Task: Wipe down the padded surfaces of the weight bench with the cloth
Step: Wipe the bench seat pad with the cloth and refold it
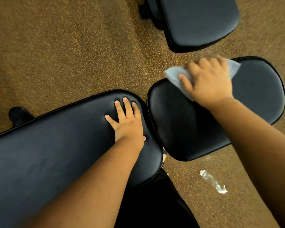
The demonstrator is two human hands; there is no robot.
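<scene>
- Pressing my left hand flat, fingers straight and spread, I lean on the right end of the long black padded backrest of the weight bench.
- My right hand lies on a crumpled pale grey cloth, fingers curled over it, at the far edge of the rounded black seat pad.
- The seat pad sits just right of the backrest, a narrow gap between them.
- A second black padded bench stands farther off on the brown speckled floor.
- A clear plastic spray bottle lies on the floor, near right.
</scene>
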